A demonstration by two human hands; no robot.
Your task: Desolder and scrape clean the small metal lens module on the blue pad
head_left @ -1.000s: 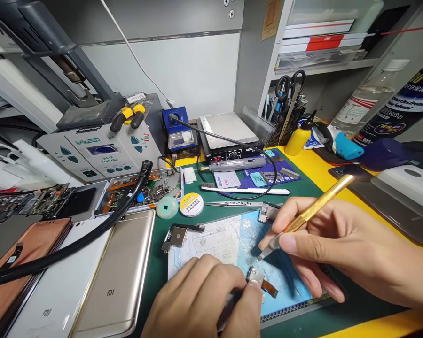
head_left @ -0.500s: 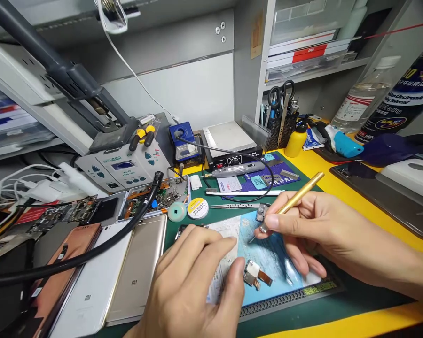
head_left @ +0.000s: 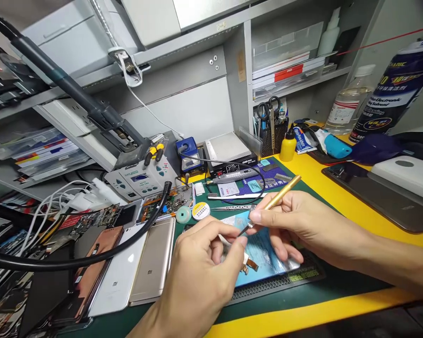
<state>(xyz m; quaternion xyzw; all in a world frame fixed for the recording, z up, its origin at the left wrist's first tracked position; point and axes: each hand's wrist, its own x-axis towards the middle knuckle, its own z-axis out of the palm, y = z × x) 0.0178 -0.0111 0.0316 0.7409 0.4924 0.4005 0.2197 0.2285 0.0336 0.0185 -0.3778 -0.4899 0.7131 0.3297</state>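
My right hand [head_left: 296, 227] is closed on a gold-handled craft knife [head_left: 280, 194], blade tip pointing down-left toward my left hand. My left hand [head_left: 204, 267] hovers over the blue work mat [head_left: 268, 256], thumb and fingers pinched at the blade tip [head_left: 240, 233]; what they pinch is too small to make out. A small metal camera module with an orange flex cable [head_left: 248, 264] lies on the mat just beside the left thumb. Tweezers [head_left: 229, 207] lie behind the mat.
Several phones [head_left: 151, 263] lie face down at the left under a black hose [head_left: 91, 256]. A rework station [head_left: 141, 176], hot plate [head_left: 227, 148], solder tins [head_left: 200, 211], pen holder with scissors [head_left: 271, 129] and bottles [head_left: 348, 105] line the back. A grey tablet [head_left: 380, 192] lies at the right.
The view has tilted up and back. My left hand let go of the camera module and rose to meet the knife tip; the right hand moved the knife slightly left.
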